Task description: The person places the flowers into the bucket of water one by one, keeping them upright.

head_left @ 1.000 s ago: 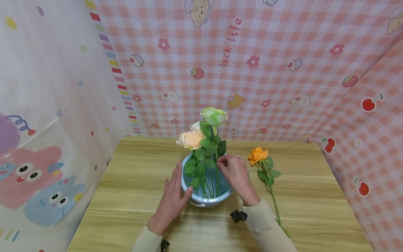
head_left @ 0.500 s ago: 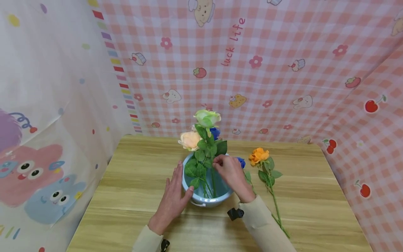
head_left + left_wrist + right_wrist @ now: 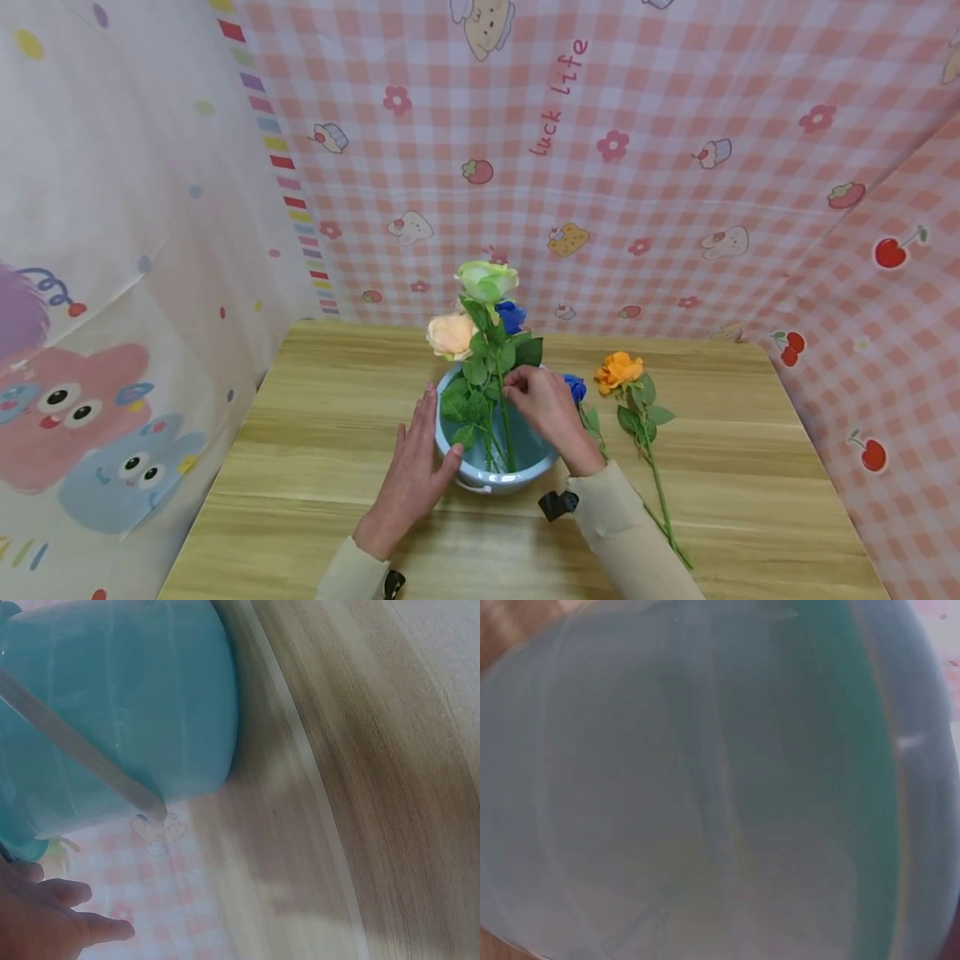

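Observation:
A light blue bucket [image 3: 491, 482] stands on the table with artificial roses upright in it: a pale green rose [image 3: 487, 282], a peach rose [image 3: 452, 336] and a blue rose [image 3: 512, 317]. My right hand [image 3: 547, 407] reaches over the bucket's right side and pinches the green rose's stem [image 3: 504, 417] between thumb and fingers. My left hand [image 3: 408, 483] rests against the left rim with fingers extended. In the left wrist view, its fingers [image 3: 71, 892] show beside the bucket [image 3: 127, 697]. The right wrist view holds only the bucket's wall [image 3: 667, 765]; that hand is out of sight.
An orange rose [image 3: 619, 372] lies on the wooden table [image 3: 315, 450] right of the bucket. Beside it lies another blue rose [image 3: 575, 387], partly hidden by the right hand and forearm. Patterned cloth [image 3: 450, 125] hangs behind and at both sides.
My right hand has shifted slightly left, bringing the green rose left with it. The blue rose behind it and the one on the table show more now. My left hand stays put.

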Tool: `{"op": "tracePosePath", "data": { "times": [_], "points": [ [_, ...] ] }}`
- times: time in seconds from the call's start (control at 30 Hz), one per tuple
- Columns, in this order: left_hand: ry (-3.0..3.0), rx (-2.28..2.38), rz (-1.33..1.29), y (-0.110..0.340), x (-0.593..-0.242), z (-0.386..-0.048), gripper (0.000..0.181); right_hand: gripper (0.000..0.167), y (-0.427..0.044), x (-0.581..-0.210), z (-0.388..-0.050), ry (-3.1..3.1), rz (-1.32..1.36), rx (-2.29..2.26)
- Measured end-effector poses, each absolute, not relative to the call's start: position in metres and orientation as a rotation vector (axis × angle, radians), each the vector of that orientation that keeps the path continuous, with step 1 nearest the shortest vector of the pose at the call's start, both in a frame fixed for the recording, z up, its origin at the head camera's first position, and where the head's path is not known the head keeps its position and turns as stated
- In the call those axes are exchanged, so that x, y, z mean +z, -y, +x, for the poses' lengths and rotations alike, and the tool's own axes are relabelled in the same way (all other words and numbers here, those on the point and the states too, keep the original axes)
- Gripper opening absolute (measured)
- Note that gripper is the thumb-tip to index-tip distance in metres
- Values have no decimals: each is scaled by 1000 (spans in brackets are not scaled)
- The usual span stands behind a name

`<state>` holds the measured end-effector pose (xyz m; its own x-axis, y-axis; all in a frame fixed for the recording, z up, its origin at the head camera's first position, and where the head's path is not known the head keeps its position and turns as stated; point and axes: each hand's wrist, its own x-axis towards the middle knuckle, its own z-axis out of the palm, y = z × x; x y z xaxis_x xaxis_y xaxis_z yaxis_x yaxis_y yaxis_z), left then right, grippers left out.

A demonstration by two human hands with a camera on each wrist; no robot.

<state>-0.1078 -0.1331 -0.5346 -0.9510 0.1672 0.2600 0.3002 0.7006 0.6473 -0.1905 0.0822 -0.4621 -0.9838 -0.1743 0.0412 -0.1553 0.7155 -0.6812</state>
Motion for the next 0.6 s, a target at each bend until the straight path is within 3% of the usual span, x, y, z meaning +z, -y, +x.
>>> {"op": "tracePosePath", "data": {
  "times": [0.6],
  "points": [
    [2727, -1076, -368, 133, -535, -108, 84, 22, -92, -455, -177, -2976, -321, -1139]
  ]
}}
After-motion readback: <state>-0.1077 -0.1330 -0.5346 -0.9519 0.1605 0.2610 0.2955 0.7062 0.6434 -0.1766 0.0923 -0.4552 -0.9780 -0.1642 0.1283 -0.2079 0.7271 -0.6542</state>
